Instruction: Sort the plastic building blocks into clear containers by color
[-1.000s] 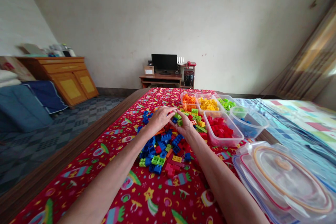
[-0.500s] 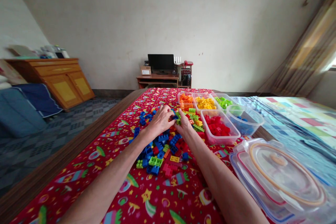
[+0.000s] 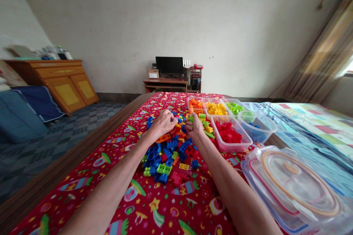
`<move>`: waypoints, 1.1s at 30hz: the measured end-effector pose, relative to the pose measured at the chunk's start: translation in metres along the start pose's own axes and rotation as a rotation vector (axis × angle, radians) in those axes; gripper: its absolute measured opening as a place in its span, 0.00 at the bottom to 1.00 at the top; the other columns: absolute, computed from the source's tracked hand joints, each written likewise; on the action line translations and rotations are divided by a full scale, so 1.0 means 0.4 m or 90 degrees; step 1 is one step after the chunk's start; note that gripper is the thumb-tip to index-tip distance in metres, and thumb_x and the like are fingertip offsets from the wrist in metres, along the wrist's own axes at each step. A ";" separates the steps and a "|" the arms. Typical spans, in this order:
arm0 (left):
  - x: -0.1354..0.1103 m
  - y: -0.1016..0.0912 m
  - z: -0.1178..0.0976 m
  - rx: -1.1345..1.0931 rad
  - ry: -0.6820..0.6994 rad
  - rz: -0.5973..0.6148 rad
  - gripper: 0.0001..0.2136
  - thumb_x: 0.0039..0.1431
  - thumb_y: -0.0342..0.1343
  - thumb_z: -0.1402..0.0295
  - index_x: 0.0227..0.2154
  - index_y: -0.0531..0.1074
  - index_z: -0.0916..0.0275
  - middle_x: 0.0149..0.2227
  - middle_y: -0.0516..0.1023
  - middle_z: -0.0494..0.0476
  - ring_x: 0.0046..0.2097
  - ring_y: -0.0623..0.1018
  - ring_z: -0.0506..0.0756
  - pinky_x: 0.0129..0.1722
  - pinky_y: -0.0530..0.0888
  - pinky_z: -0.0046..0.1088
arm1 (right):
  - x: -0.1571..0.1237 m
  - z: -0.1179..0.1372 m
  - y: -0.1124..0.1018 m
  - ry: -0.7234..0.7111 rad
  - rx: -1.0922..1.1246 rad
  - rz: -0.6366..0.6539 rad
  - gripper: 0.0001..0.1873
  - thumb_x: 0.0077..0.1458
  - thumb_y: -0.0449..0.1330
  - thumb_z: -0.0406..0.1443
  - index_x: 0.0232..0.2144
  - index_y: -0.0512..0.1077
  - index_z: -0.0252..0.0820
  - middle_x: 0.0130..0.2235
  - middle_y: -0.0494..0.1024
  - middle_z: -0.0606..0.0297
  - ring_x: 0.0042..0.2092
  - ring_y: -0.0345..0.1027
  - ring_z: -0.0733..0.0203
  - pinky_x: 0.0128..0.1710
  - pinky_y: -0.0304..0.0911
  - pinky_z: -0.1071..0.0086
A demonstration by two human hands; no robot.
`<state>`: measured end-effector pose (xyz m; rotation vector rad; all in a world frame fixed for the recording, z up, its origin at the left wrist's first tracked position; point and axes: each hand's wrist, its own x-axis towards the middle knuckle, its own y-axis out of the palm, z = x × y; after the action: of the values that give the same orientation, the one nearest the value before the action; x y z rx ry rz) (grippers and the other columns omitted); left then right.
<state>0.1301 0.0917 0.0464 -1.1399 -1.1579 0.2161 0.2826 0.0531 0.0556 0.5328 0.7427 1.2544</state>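
A loose heap of plastic building blocks (image 3: 165,153), mostly blue with red, green, yellow and orange ones, lies on the red patterned cloth. My left hand (image 3: 164,122) is above the heap's left side, its fingers curled around what looks like a small blue building block, mostly hidden. Opposite it, my right hand (image 3: 194,126) is turned partly palm up. Its fingers are closed around green building blocks (image 3: 191,118), how many I cannot tell. Just past this hand, green and yellow blocks (image 3: 205,123) are gathered beside the containers.
Clear containers hold sorted blocks: orange (image 3: 195,104), yellow (image 3: 216,108), light green (image 3: 234,108) and red (image 3: 228,132). A round tub (image 3: 257,128) contains a few blue ones. Stacked clear lids (image 3: 292,187) lie at the right. A monitor desk (image 3: 165,80) stands beyond the table.
My hands have drawn apart: the left moved slightly left from the right. My right hand has turned more palm up, with green blocks in it. An orange block in the heap has come into sight.
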 end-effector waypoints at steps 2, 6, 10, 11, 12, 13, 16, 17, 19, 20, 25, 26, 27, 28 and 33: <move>-0.010 0.009 0.011 -0.006 -0.010 0.049 0.10 0.59 0.51 0.65 0.24 0.71 0.61 0.32 0.71 0.57 0.41 0.74 0.57 0.45 0.72 0.34 | -0.010 0.018 0.007 0.000 0.005 -0.010 0.18 0.58 0.55 0.46 0.24 0.57 0.42 0.16 0.64 0.74 0.13 0.43 0.78 0.09 0.36 0.85; -0.022 0.017 0.020 -0.019 -0.022 0.098 0.10 0.61 0.51 0.62 0.33 0.73 0.62 0.36 0.74 0.59 0.45 0.74 0.58 0.49 0.71 0.36 | -0.025 0.043 0.020 -0.039 -0.005 -0.040 0.13 0.59 0.53 0.41 0.25 0.59 0.42 0.16 0.64 0.74 0.13 0.43 0.78 0.10 0.37 0.85; -0.022 0.027 -0.010 -0.075 0.017 0.107 0.14 0.62 0.49 0.64 0.47 0.71 0.63 0.51 0.73 0.62 0.56 0.70 0.59 0.57 0.67 0.40 | -0.024 0.037 0.024 -0.072 -0.023 -0.055 0.08 0.53 0.56 0.34 0.24 0.59 0.41 0.16 0.64 0.75 0.14 0.45 0.78 0.11 0.37 0.84; -0.023 0.030 -0.026 -0.091 0.044 0.122 0.15 0.62 0.49 0.64 0.49 0.70 0.62 0.54 0.71 0.63 0.59 0.68 0.60 0.59 0.65 0.41 | -0.025 0.035 0.026 -0.078 -0.027 -0.057 0.08 0.51 0.55 0.32 0.24 0.59 0.41 0.16 0.64 0.75 0.14 0.45 0.78 0.11 0.38 0.84; -0.025 0.032 -0.044 -0.101 0.072 0.146 0.15 0.62 0.50 0.64 0.50 0.69 0.62 0.57 0.69 0.63 0.61 0.65 0.60 0.60 0.64 0.43 | -0.027 0.035 0.028 -0.085 -0.034 -0.055 0.07 0.50 0.55 0.31 0.23 0.60 0.41 0.16 0.64 0.75 0.14 0.46 0.78 0.11 0.38 0.84; -0.028 0.033 -0.063 -0.103 0.097 0.181 0.16 0.62 0.50 0.64 0.51 0.69 0.60 0.58 0.68 0.63 0.62 0.63 0.62 0.61 0.63 0.46 | -0.032 0.038 0.033 -0.096 -0.042 -0.045 0.07 0.49 0.54 0.30 0.23 0.60 0.41 0.16 0.63 0.75 0.14 0.46 0.77 0.11 0.38 0.83; -0.040 0.026 -0.114 -0.059 0.082 0.301 0.18 0.63 0.50 0.62 0.54 0.68 0.57 0.61 0.65 0.63 0.64 0.59 0.68 0.59 0.60 0.57 | -0.048 0.077 0.063 -0.175 -0.088 0.020 0.07 0.49 0.54 0.30 0.22 0.60 0.41 0.16 0.62 0.76 0.16 0.48 0.76 0.12 0.40 0.83; -0.044 0.022 -0.126 -0.047 0.063 0.327 0.18 0.64 0.48 0.62 0.56 0.67 0.56 0.62 0.64 0.64 0.65 0.58 0.69 0.58 0.59 0.59 | -0.051 0.102 0.078 -0.216 -0.113 0.043 0.06 0.49 0.54 0.31 0.23 0.60 0.41 0.17 0.62 0.76 0.16 0.49 0.76 0.13 0.40 0.83; -0.049 0.014 -0.136 -0.037 0.037 0.361 0.20 0.65 0.45 0.61 0.59 0.64 0.56 0.64 0.62 0.65 0.66 0.56 0.70 0.58 0.59 0.60 | -0.049 0.167 0.112 -0.305 -0.193 0.072 0.05 0.51 0.55 0.32 0.24 0.62 0.40 0.18 0.63 0.76 0.18 0.51 0.76 0.15 0.43 0.83; -0.049 0.012 -0.136 -0.037 0.036 0.371 0.21 0.66 0.43 0.62 0.60 0.63 0.56 0.64 0.61 0.65 0.66 0.55 0.69 0.58 0.59 0.59 | -0.044 0.206 0.127 -0.346 -0.256 0.087 0.05 0.52 0.55 0.33 0.25 0.64 0.39 0.19 0.63 0.75 0.18 0.52 0.76 0.17 0.46 0.83; -0.047 0.027 -0.114 -0.033 0.065 0.368 0.21 0.65 0.43 0.63 0.60 0.63 0.56 0.64 0.61 0.64 0.66 0.56 0.66 0.60 0.60 0.50 | 0.000 0.396 0.121 -0.534 -0.803 0.150 0.06 0.50 0.60 0.34 0.25 0.71 0.35 0.20 0.67 0.71 0.26 0.63 0.70 0.31 0.59 0.75; -0.047 0.032 -0.109 -0.031 0.075 0.366 0.21 0.65 0.43 0.63 0.60 0.63 0.57 0.64 0.62 0.63 0.65 0.57 0.65 0.60 0.59 0.49 | 0.008 0.424 0.098 -0.526 -0.945 0.160 0.05 0.49 0.61 0.32 0.24 0.72 0.35 0.19 0.67 0.71 0.27 0.63 0.69 0.32 0.59 0.73; -0.048 0.038 -0.105 -0.031 0.083 0.362 0.21 0.65 0.43 0.63 0.59 0.63 0.57 0.63 0.63 0.63 0.65 0.57 0.65 0.60 0.59 0.48 | 0.016 0.449 0.069 -0.491 -1.080 0.170 0.05 0.48 0.62 0.32 0.23 0.73 0.35 0.18 0.67 0.71 0.25 0.63 0.69 0.33 0.59 0.73; -0.048 0.043 -0.102 -0.034 0.086 0.355 0.21 0.65 0.43 0.63 0.59 0.64 0.57 0.63 0.64 0.63 0.65 0.58 0.64 0.60 0.59 0.47 | 0.025 0.470 0.037 -0.438 -1.195 0.179 0.06 0.48 0.62 0.32 0.22 0.73 0.36 0.16 0.66 0.72 0.24 0.62 0.69 0.32 0.58 0.72; -0.051 0.062 -0.090 -0.062 0.071 0.327 0.21 0.64 0.43 0.62 0.58 0.65 0.55 0.62 0.66 0.61 0.64 0.60 0.62 0.60 0.59 0.44 | 0.090 0.544 -0.129 -0.241 -1.467 0.124 0.09 0.52 0.60 0.32 0.21 0.74 0.38 0.13 0.65 0.73 0.19 0.60 0.70 0.28 0.57 0.74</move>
<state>0.1597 0.0685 0.0163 -1.5056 -0.7671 0.4875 0.4840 0.0834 0.1545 -1.0711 -1.2256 1.3114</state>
